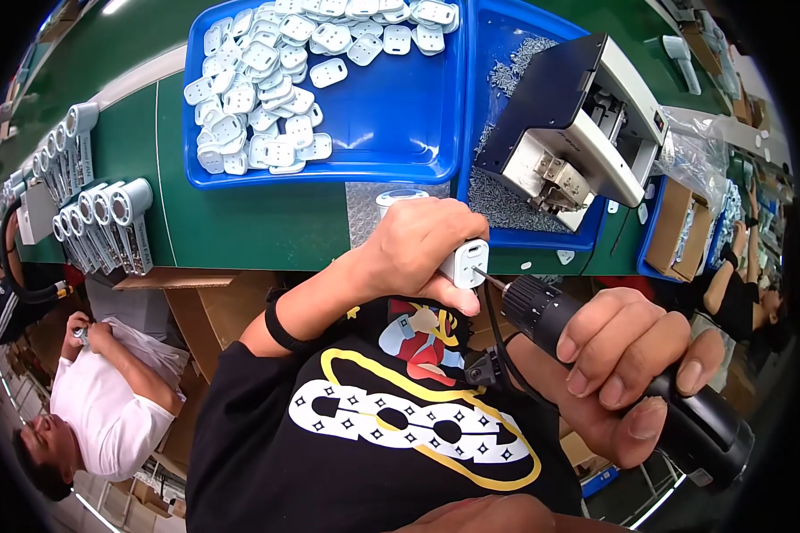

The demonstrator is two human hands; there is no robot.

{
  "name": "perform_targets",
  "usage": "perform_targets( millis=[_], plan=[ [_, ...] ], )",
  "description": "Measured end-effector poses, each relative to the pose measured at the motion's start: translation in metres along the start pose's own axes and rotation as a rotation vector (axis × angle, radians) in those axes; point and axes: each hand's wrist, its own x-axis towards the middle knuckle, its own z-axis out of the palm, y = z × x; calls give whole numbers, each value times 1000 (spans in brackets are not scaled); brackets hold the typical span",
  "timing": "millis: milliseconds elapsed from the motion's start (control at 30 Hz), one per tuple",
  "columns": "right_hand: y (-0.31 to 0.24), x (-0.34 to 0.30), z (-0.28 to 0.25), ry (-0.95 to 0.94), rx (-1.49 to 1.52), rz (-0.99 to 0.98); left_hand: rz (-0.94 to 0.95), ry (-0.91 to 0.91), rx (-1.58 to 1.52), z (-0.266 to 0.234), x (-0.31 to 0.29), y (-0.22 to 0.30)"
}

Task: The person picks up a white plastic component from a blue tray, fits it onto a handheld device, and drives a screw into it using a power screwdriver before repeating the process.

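My left hand [422, 253] is closed around a white plastic device [464, 265], its end plate with small holes turned toward the right. A round white head [403, 197] shows just beyond my knuckles and looks like the device's other end. My right hand [627, 364] grips a black electric screwdriver [542, 311] held sideways. Its thin bit [491, 277] reaches the end plate, at or in one of the holes; whether a screw sits there is too small to tell.
A blue tray [391, 160] of white end plates [267, 98] lies ahead. Beside it, a screw feeder [578, 124] stands in a second blue tray [480, 200] among loose screws. White devices [107, 218] stand in rows at left. Cardboard box [684, 226] at right; other people [116, 391] sit nearby.
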Motion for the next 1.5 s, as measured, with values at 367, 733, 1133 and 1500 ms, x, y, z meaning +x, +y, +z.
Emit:
perform_targets(
  millis=[367,733,1133,1500],
  plan=[
    [4,-12,-4,62,-21,-61,30,-31,20,-1,1,-3],
    [29,14,-50,357,-89,-175,-22,-18,95,13,11,2],
    [-7,-18,-24,284,13,-113,25,-49,56,8,7,-3],
    [2,-19,-21,168,103,-44,5,-25,62,11,6,-1]
  ],
)
